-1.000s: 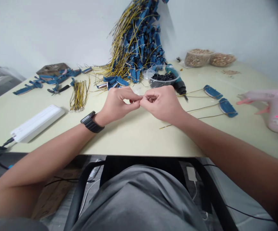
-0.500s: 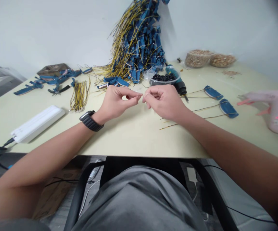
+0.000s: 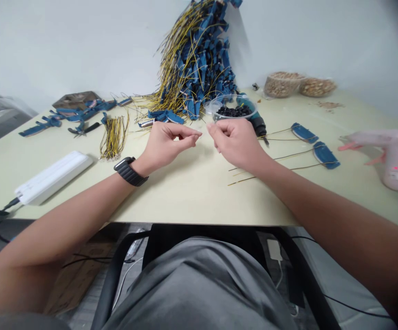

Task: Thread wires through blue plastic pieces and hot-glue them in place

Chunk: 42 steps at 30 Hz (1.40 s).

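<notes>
Thumb and forefinger of my left hand [image 3: 171,143] are pinched together over the table; whatever lies between them is too small to make out. A short gap to its right, my right hand [image 3: 236,141] is closed with its fingers curled, and its fingertips hide anything they hold. Just behind the right hand stands a clear round tub [image 3: 254,112] of small black pieces [image 3: 234,111]. Two blue curved parts [image 3: 304,132] with dark and yellow wires lie to the right, their wire ends reaching under my right forearm.
A tall heap of blue parts with yellow wires [image 3: 199,59] rises against the wall. Pliers [image 3: 82,129], a wire bundle [image 3: 113,137] and a white power strip [image 3: 54,176] lie left. A teal power tool [image 3: 258,123] rests behind the tub; a pink glue gun [image 3: 396,156] stands right.
My right hand has drawn slightly up, and the gap between the two hands' fingertips has widened. My left hand stays pinched in nearly the same place.
</notes>
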{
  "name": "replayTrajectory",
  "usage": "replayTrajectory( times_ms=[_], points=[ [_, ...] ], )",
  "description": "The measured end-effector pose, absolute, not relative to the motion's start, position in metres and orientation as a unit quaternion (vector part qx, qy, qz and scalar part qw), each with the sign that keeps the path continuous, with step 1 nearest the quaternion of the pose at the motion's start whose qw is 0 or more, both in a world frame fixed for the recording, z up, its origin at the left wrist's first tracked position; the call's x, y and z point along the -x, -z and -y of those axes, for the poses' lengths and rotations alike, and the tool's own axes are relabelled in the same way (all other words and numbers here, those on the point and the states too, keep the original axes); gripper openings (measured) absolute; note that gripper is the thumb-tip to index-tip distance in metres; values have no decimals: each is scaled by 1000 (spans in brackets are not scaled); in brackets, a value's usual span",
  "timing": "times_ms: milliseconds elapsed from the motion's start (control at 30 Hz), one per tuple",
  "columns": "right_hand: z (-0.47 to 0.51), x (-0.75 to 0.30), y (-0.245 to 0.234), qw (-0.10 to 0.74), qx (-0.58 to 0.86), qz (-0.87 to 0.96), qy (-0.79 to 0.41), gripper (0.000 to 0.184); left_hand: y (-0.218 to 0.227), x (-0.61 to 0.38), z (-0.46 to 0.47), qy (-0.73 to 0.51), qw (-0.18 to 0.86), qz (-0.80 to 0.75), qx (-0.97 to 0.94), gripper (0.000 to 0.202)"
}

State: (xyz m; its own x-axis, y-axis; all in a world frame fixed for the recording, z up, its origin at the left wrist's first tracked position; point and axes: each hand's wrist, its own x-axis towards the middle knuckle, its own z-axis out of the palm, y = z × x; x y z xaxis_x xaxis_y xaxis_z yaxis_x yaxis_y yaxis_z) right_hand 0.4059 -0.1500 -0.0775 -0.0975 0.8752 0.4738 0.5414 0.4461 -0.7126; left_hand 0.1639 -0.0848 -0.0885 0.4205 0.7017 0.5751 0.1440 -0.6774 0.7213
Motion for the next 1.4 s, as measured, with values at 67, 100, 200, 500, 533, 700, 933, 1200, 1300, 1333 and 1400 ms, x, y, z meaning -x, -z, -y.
replayTrajectory(
  times_ms=[67, 100, 200, 500, 533, 700, 933, 1200, 1300, 1333, 1400],
  points=[
    [151, -405, 76, 462, 489, 713, -198, 43, 90, -164, 84, -463, 304, -268, -788, 37],
    [152, -405, 75, 460, 482, 714, -215, 35, 90, -164, 84, -462, 307, -266, -788, 39],
    [156, -404, 72, 436, 462, 732, -244, 23, 93, -165, 82, -465, 324, -251, -784, 48],
    [160, -407, 69, 412, 443, 759, -241, 30, 90, -166, 83, -453, 341, -244, -787, 62],
    [160, -407, 70, 411, 445, 759, -240, 31, 89, -166, 83, -451, 341, -244, -788, 61],
    [160, -405, 72, 420, 449, 755, -228, 34, 90, -165, 82, -450, 327, -243, -795, 55],
    [159, -404, 72, 419, 452, 762, -198, 34, 92, -166, 82, -447, 328, -244, -796, 46],
    [160, -402, 73, 416, 464, 764, -169, 33, 94, -167, 80, -450, 330, -245, -793, 43],
    [158, -401, 74, 413, 467, 765, -162, 32, 95, -166, 78, -446, 330, -238, -797, 44],
    [158, -401, 75, 412, 468, 765, -161, 32, 95, -166, 77, -446, 329, -237, -798, 44],
    [157, -402, 76, 414, 468, 764, -161, 32, 96, -166, 76, -447, 326, -235, -799, 43]
  ],
)
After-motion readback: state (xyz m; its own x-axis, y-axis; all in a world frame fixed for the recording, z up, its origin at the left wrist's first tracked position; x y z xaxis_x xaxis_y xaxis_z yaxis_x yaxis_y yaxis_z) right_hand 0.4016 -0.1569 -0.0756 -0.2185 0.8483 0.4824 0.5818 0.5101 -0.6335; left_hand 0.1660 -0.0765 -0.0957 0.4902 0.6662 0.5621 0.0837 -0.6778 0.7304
